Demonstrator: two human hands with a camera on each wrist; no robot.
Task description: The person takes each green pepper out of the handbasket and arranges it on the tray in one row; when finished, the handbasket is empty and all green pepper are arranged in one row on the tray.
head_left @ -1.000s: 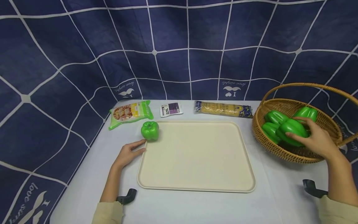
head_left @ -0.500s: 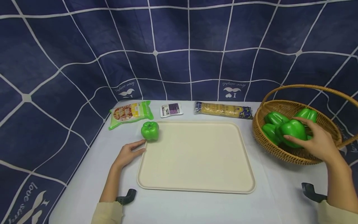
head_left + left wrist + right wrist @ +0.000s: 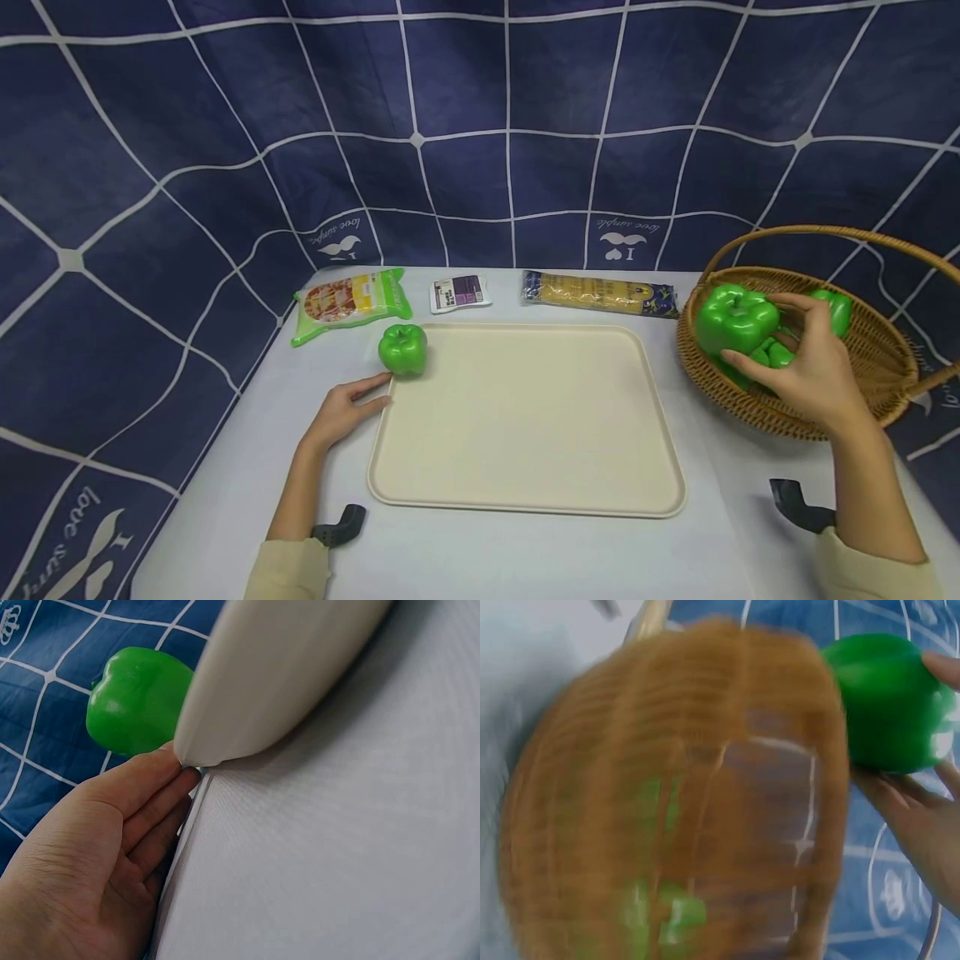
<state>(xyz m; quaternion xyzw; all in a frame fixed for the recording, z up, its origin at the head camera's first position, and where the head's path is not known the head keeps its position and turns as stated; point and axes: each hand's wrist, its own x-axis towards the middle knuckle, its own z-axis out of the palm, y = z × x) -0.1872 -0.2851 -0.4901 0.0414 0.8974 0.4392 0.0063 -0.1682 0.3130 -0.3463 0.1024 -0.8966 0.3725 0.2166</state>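
My right hand [image 3: 813, 375] grips a green bell pepper [image 3: 737, 320], thumb on its near side and fingers behind, over the left part of a wicker basket [image 3: 877, 367]. More green peppers [image 3: 834, 312] lie in the basket, partly hidden by the hand. In the right wrist view the held pepper [image 3: 889, 705] is raised beyond the blurred basket rim. My left hand [image 3: 341, 417] touches the left edge of a cream tray [image 3: 525, 417] with nearly straight fingers. One green bell pepper [image 3: 403, 349] sits at the tray's back left corner, just beyond those fingertips.
Behind the tray lie a green food bag [image 3: 348, 304], a small white and purple packet [image 3: 460, 293] and a long pasta pack [image 3: 600, 294]. The basket's arched handle [image 3: 832, 229] rises over its back. A blue checked cloth [image 3: 480, 133] hangs behind the white table.
My right hand has lifted the bell pepper from among the others and moved it left, turning its stem end into view. My left hand has stayed at the tray edge.
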